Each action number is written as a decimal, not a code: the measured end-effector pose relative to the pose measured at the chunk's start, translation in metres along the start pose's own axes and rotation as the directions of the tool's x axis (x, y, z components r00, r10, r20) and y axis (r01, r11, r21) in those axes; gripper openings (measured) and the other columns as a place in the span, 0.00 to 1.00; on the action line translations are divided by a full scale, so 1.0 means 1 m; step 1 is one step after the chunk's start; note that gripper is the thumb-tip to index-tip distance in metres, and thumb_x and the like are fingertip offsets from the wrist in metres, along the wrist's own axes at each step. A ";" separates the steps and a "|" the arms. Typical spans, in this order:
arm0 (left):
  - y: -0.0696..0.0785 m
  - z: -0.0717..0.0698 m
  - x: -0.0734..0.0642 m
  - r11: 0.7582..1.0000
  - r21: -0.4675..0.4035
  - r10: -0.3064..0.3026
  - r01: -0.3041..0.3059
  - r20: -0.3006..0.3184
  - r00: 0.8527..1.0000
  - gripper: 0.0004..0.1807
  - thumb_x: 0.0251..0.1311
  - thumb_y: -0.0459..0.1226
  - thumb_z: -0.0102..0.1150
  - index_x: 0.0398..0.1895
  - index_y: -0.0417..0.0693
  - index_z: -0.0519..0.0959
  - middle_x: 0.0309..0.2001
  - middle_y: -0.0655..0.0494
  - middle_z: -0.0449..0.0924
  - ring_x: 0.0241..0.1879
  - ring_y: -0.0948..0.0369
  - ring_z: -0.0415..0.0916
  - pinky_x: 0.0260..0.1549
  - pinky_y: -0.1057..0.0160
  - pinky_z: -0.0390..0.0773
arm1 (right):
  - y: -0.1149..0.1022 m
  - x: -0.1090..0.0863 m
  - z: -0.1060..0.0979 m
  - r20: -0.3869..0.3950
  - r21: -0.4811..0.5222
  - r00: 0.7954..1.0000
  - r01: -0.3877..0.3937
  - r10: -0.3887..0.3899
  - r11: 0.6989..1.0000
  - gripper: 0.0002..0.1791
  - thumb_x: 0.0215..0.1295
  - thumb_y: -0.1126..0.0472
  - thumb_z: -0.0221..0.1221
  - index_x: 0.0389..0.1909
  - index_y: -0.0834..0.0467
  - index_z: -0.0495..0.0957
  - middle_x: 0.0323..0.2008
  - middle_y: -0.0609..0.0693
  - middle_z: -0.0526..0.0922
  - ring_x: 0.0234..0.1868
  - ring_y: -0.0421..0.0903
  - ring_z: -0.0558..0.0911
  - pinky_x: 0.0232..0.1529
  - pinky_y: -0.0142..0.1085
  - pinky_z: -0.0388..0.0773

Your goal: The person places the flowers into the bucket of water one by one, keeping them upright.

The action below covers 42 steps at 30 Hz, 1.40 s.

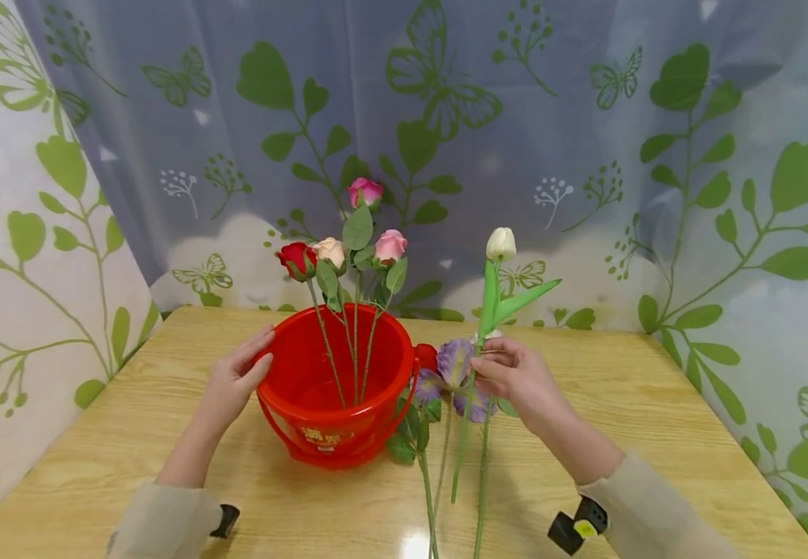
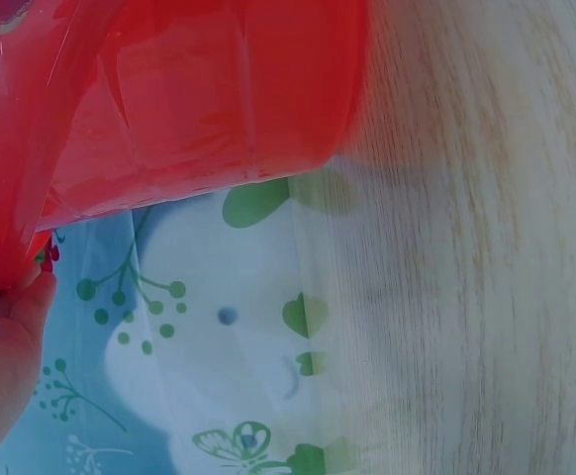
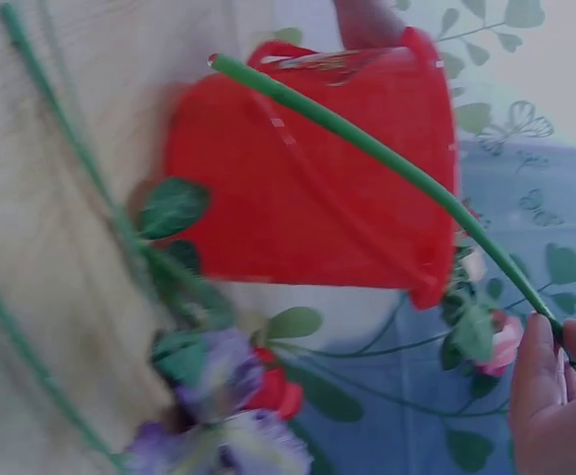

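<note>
White tulip (image 1: 490, 299) rises above the right grip (image 1: 521, 379); thumb and fingers pinch its stem (image 3: 407, 170)

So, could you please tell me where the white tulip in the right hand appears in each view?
Head: right of centre, upright with a slight tilt; the white tulip is pinched by the right hand.
Left wrist: not in it.
Right wrist: its green stem slants from upper left to the hand at lower right, crossing before the bucket.
Shared landmark: the red bucket.
</note>
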<state>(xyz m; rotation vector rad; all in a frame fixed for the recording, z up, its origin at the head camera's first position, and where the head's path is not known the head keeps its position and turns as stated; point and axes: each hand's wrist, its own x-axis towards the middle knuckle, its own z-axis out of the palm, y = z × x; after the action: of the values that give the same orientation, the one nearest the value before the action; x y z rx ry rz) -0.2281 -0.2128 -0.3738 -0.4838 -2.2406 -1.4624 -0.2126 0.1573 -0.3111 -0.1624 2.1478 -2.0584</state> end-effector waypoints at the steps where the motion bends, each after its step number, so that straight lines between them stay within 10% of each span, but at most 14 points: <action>1: 0.000 0.000 0.000 1.000 0.002 -0.006 0.006 0.002 1.000 0.20 0.59 0.30 0.50 0.54 0.30 0.68 0.57 0.39 0.64 0.56 0.72 0.61 0.45 0.80 0.63 | -0.004 0.001 0.002 0.002 0.005 1.000 0.008 -0.008 1.000 0.21 0.61 0.67 0.53 0.53 0.72 0.60 0.38 0.54 0.72 0.36 0.42 0.76 0.40 0.34 0.76; 6: 0.002 0.000 0.000 1.000 0.006 -0.011 0.011 0.005 1.000 0.20 0.59 0.30 0.50 0.55 0.30 0.68 0.58 0.39 0.64 0.58 0.60 0.61 0.46 0.81 0.62 | -0.025 0.005 0.010 0.008 0.040 0.998 0.069 -0.070 0.997 0.20 0.61 0.69 0.52 0.52 0.72 0.61 0.37 0.54 0.72 0.36 0.42 0.76 0.40 0.33 0.76; 16: -0.001 0.000 0.000 1.000 -0.005 0.010 -0.011 -0.008 1.000 0.19 0.59 0.29 0.50 0.54 0.30 0.69 0.57 0.38 0.65 0.54 0.76 0.60 0.46 0.80 0.62 | -0.065 0.015 0.026 -0.020 0.226 0.982 0.188 -0.189 0.956 0.10 0.62 0.70 0.51 0.44 0.66 0.65 0.34 0.52 0.74 0.35 0.43 0.78 0.40 0.33 0.75; 28: 0.001 0.000 0.001 1.000 -0.006 -0.001 0.001 -0.009 1.000 0.19 0.57 0.26 0.50 0.54 0.29 0.69 0.57 0.38 0.64 0.58 0.48 0.60 0.45 0.81 0.62 | -0.085 0.033 0.049 -0.163 0.411 0.954 0.297 -0.250 0.862 0.11 0.60 0.71 0.52 0.44 0.65 0.68 0.34 0.55 0.75 0.37 0.46 0.79 0.36 0.30 0.76; 37: 0.025 0.003 -0.002 1.000 -0.011 0.013 -0.013 -0.010 1.000 0.18 0.56 0.22 0.49 0.51 0.23 0.68 0.55 0.32 0.64 0.56 0.43 0.59 0.44 0.81 0.63 | -0.059 0.044 0.069 -0.128 0.203 0.952 0.298 -0.277 0.932 0.11 0.58 0.71 0.54 0.43 0.68 0.69 0.33 0.54 0.77 0.35 0.46 0.80 0.40 0.38 0.76; 42: 0.010 0.002 0.000 0.999 -0.032 0.023 -0.023 -0.009 1.000 0.19 0.56 0.23 0.49 0.52 0.25 0.68 0.56 0.33 0.63 0.57 0.44 0.59 0.44 0.81 0.64 | -0.038 0.047 0.083 -0.066 0.085 0.961 0.273 -0.268 0.958 0.10 0.56 0.72 0.55 0.40 0.69 0.69 0.34 0.56 0.76 0.35 0.45 0.78 0.41 0.41 0.76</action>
<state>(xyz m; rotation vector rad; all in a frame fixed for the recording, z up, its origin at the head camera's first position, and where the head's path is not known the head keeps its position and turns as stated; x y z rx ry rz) -0.2233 -0.2071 -0.3663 -0.5108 -2.2009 -1.4886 -0.2440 0.0653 -0.2782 -0.4152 2.1576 -2.3313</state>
